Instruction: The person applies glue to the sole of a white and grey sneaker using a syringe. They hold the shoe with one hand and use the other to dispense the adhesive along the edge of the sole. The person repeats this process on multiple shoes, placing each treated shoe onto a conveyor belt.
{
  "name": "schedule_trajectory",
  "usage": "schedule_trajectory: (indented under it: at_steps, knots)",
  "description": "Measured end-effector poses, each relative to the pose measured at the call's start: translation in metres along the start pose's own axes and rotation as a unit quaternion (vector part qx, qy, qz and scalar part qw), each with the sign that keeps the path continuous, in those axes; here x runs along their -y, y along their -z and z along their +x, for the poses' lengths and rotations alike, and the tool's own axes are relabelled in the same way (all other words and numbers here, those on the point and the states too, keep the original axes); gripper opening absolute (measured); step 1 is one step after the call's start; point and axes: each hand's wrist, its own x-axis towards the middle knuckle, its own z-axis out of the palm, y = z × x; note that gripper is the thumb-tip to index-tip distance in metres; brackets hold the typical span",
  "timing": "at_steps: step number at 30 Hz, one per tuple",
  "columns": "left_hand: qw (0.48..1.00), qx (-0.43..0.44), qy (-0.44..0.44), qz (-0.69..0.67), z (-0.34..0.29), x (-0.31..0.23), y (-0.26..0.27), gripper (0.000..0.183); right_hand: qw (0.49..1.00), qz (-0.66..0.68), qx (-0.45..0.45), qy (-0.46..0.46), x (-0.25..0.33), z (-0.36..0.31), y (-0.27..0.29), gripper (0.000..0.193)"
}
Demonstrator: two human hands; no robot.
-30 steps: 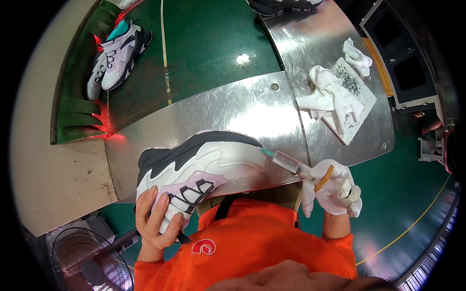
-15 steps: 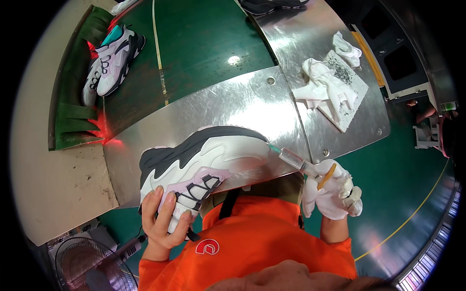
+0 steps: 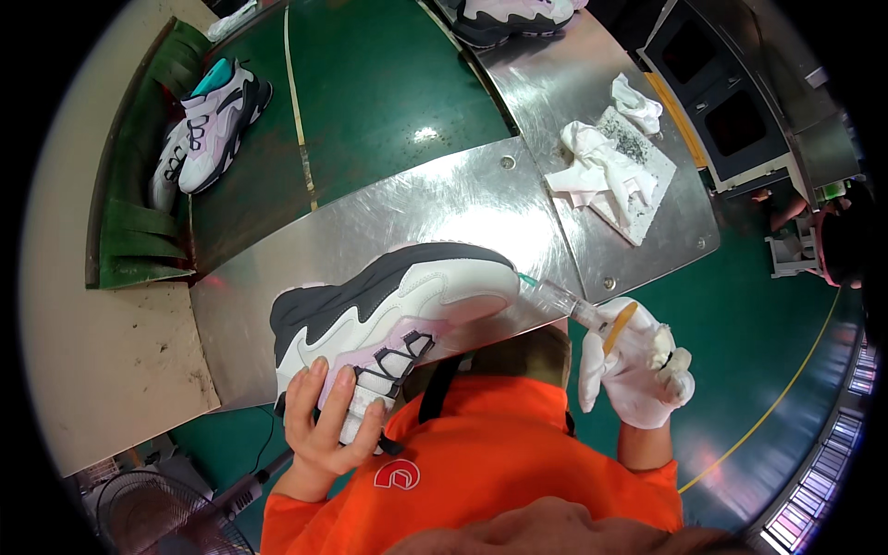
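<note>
A white, grey and pink sneaker (image 3: 388, 314) lies on its side on a shiny metal worktop (image 3: 370, 222), close to my body. My left hand (image 3: 324, 421), bare, grips it at the laced opening. My right hand (image 3: 638, 365) wears a white glove and holds a clear syringe (image 3: 573, 305). The syringe's green tip touches the toe of the sneaker.
White rags (image 3: 601, 166) lie on a speckled pad (image 3: 638, 157) at the back right of the worktop. A pair of sneakers (image 3: 208, 125) rides on the green conveyor belt (image 3: 370, 83) at the left, another shoe (image 3: 509, 18) at the top. A fan (image 3: 148, 513) stands at lower left.
The sneaker and both hands have stayed nearly in place, with the syringe tip still at the toe. The shoes on the belt have shifted slightly in the picture.
</note>
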Motion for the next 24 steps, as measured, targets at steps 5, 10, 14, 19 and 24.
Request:
schedule_trajectory:
  at_steps: [5, 10, 14, 19, 24]
  knots:
    - [1.0, -0.003, 0.005, -0.013, 0.003, 0.0, 0.001, 0.037, 0.997, -0.066, -0.001, -0.034, 0.014, -0.001, -0.025, 0.082]
    - [0.999, 0.013, 0.014, -0.027, 0.011, 0.004, 0.005, 0.036, 0.98, -0.182, -0.004, -0.08, 0.02, -0.004, -0.046, 0.077]
    - [0.997, 0.04, 0.024, -0.062, 0.028, 0.013, 0.013, 0.035, 0.962, -0.259, 0.065, -0.057, 0.02, -0.001, -0.043, 0.083]
    - [0.984, 0.114, 0.044, -0.129, 0.063, 0.038, 0.022, 0.047, 0.941, -0.325, 0.081, -0.041, 0.006, 0.01, -0.033, 0.085]
    - [0.957, 0.157, 0.118, -0.212, 0.109, 0.067, 0.015, 0.049, 0.917, -0.379, 0.114, 0.045, -0.026, 0.031, 0.0, 0.085]
